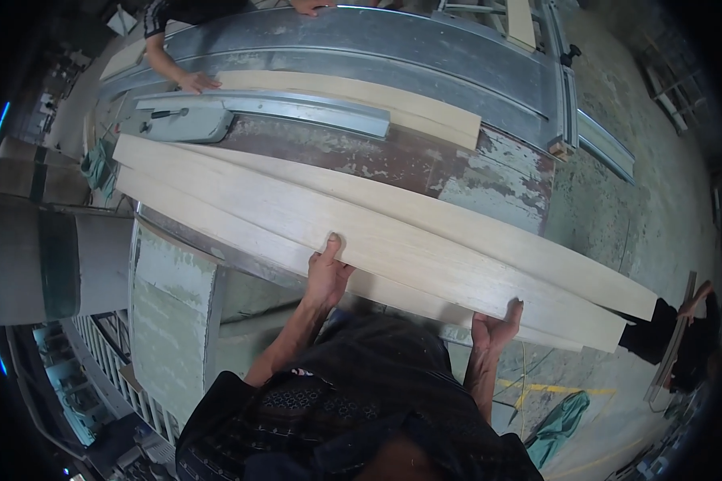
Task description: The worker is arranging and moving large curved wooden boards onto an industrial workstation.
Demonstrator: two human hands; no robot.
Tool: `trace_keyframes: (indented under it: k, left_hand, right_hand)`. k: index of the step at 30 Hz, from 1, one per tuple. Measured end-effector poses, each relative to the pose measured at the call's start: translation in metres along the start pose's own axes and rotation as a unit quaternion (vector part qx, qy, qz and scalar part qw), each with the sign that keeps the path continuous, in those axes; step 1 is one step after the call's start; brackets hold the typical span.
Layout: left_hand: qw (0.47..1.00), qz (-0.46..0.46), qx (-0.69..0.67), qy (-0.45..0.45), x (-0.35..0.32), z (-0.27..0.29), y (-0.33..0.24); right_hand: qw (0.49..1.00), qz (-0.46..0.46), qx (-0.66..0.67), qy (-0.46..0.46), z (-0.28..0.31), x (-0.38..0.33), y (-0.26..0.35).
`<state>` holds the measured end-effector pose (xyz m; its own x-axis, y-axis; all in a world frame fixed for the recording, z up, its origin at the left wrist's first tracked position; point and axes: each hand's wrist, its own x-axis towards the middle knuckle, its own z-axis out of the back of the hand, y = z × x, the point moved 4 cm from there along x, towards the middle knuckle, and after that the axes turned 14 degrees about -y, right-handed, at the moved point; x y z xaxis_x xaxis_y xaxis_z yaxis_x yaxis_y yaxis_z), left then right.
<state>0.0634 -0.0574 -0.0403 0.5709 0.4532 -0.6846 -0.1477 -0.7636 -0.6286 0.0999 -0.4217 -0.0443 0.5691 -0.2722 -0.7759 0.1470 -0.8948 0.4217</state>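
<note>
Long pale wooden boards lie overlapped and slightly fanned across the picture in front of me. My left hand grips the near edge around their middle, thumb on top and fingers underneath. Further right, my right hand holds the same edge in the same way, its thumb pressed on the upper face. Beneath the boards my fingertips are hidden. The far left end of the boards comes close to the grey guard of the saw table.
Across the saw table, a co-worker's hand touches another pale board behind a metal fence. A second person stands near the boards' right end. A worn cabinet is at my left; a green cloth lies on the floor.
</note>
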Motion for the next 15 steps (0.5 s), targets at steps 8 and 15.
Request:
trace_keyframes:
  k: [8, 15]
  left_hand:
    - [1.000, -0.002, 0.006, -0.004, 0.0013, 0.0004, -0.0005]
    - [1.000, 0.008, -0.005, -0.020, 0.0012, 0.0009, -0.0006]
  right_hand:
    - [1.000, -0.001, -0.006, -0.003, 0.0010, 0.0005, 0.0014]
    - [1.000, -0.009, -0.005, 0.007, 0.0036, 0.0045, 0.0017]
